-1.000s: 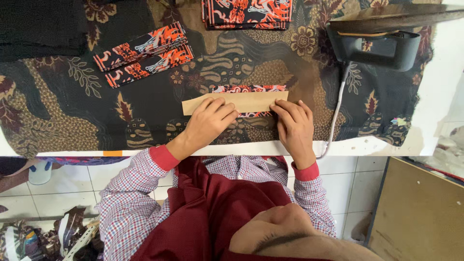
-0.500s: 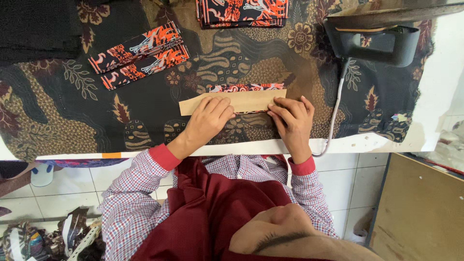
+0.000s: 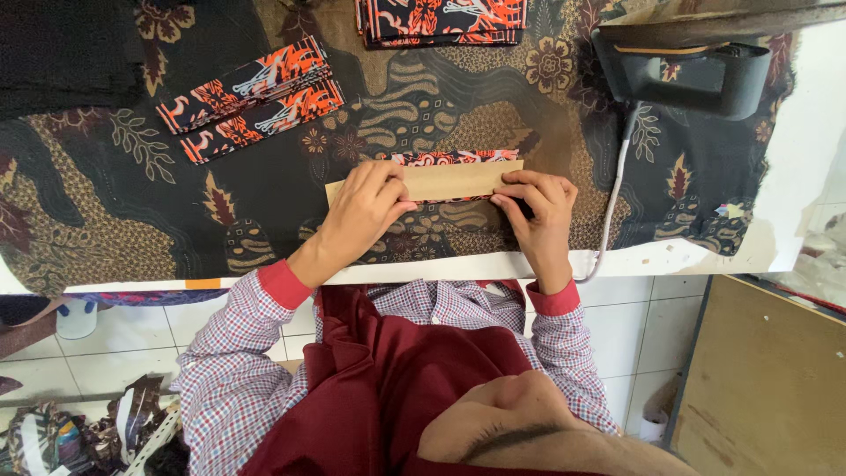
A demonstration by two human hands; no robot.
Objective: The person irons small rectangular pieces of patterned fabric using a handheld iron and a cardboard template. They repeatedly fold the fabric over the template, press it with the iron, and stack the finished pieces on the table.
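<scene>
At frame centre on the bench (image 3: 132,220), both hands press flat, fingers extended, on a tan card strip (image 3: 449,179) over a patterned fabric strip (image 3: 449,158): left hand (image 3: 361,210), right hand (image 3: 539,214).

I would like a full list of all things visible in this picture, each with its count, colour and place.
brown card strip: one, tan, middle of the table, under both hands
patterned fabric strip: one, orange and black, under the card strip, showing along its far edge
folded fabric strips: a small pile, orange and black, far left of the card strip
fabric stack: one, orange and black, far edge, middle
black cloth: one, far left corner
iron: one, dark grey, far right, with a white cord
batik table cover: one, brown and black
tiled floor: white, below the table
left hand: pressing the card strip's left part
right hand: fingertips at the card strip's right end
</scene>
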